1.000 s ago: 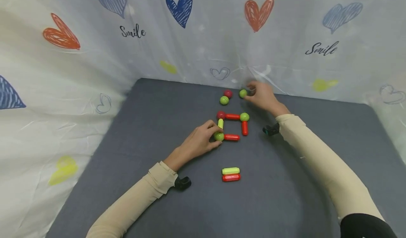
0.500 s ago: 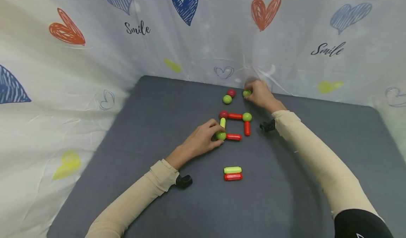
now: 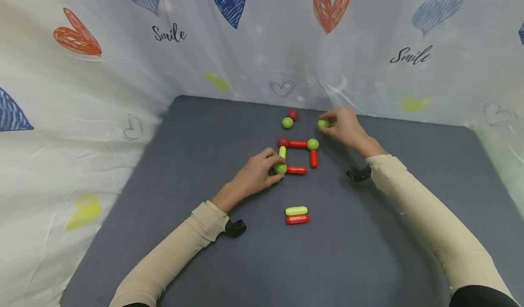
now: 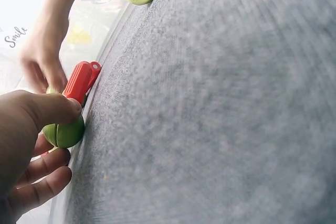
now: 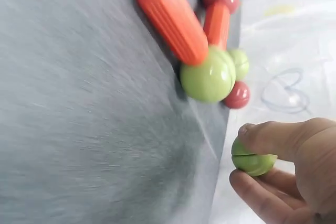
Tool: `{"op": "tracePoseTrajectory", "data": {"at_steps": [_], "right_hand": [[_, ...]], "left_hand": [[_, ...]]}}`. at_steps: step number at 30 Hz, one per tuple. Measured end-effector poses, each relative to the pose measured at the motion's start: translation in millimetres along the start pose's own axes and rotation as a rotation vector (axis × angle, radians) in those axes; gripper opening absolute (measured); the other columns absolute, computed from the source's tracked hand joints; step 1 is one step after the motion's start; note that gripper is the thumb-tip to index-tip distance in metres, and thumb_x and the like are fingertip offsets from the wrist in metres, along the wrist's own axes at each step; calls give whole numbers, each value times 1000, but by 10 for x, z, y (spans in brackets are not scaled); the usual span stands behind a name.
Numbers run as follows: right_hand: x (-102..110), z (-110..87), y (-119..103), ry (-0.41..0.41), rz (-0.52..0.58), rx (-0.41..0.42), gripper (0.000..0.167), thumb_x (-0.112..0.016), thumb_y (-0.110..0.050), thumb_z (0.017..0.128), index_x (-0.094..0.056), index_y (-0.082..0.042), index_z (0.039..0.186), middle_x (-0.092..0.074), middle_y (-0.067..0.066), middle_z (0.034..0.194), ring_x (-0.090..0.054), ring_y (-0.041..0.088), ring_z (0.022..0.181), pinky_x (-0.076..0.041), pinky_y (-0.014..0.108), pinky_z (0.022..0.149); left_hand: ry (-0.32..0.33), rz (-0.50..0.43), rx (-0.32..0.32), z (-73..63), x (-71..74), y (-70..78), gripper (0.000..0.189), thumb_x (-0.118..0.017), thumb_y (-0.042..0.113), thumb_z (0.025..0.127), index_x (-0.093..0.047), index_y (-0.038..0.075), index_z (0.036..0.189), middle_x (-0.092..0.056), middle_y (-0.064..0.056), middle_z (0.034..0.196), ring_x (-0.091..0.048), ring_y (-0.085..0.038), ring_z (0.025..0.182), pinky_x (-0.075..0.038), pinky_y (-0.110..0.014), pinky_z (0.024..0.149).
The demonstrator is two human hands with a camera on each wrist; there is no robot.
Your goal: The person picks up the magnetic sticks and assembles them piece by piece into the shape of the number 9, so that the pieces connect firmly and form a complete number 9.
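My left hand (image 3: 254, 174) pinches a green ball (image 3: 280, 168) at the near left corner of a square of rods and balls. From that ball a red rod (image 3: 296, 170) runs right and a yellow-green rod (image 3: 282, 153) runs back to a red ball (image 3: 283, 142). Another red rod (image 3: 298, 143) joins the red ball to a green corner ball (image 3: 313, 144), from which a third red rod (image 3: 314, 158) points towards me. The near right corner has no ball. Beyond it, my right hand (image 3: 349, 127) holds a loose green ball (image 5: 254, 163) between thumb and fingers.
A spare green ball (image 3: 287, 123) and red ball (image 3: 292, 114) sit together near the back edge of the grey table (image 3: 196, 152). Nearer me lie a yellow-green rod (image 3: 296, 211) and a red rod (image 3: 297, 219), side by side. A printed curtain (image 3: 262, 52) hangs behind.
My right hand has closed its grip on the green ball and brought it away from the back edge, rightward and a little nearer. My left hand stays on its corner ball.
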State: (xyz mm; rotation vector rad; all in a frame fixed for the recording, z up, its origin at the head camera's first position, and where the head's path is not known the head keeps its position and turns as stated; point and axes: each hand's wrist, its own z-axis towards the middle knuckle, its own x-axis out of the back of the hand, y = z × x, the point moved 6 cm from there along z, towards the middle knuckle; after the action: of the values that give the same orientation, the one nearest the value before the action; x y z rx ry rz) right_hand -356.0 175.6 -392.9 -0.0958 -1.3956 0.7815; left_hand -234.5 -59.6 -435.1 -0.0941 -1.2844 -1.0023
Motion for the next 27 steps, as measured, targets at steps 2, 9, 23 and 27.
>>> {"op": "tracePoseTrajectory", "data": {"at_steps": [2,9,23,27], "right_hand": [[62,-156,-40,34,8,0,36,-84,-7,80,-72,4,112,-71,21,107,-70,34,92,-55,48,79],[89,-793,-156,103,106,-26,30,-84,-6,81,-74,-1,108,-72,17,102,-73,30,85,-59,39,71],[-251,-1371,-516,137,312,89,33,-88,2,73,-76,-1,104,-69,9,97,-72,24,83,-58,28,70],[-341,-1352,-576,135,308,94,34,-88,2,73,-74,0,104,-70,10,99,-73,24,84,-58,27,71]], "left_hand": [[6,8,1,13,18,-8,29,-81,20,86,-72,13,112,-56,-1,104,-57,-13,84,-48,-24,70],[2,31,6,36,39,-15,29,-81,21,87,-72,13,113,-56,-1,104,-56,-14,83,-49,-25,71],[7,13,27,8,-13,16,33,-82,21,86,-71,11,115,-56,-1,105,-57,-14,84,-50,-28,72],[4,0,27,0,-3,27,33,-82,20,86,-72,11,115,-56,-1,105,-58,-16,86,-50,-29,74]]}}
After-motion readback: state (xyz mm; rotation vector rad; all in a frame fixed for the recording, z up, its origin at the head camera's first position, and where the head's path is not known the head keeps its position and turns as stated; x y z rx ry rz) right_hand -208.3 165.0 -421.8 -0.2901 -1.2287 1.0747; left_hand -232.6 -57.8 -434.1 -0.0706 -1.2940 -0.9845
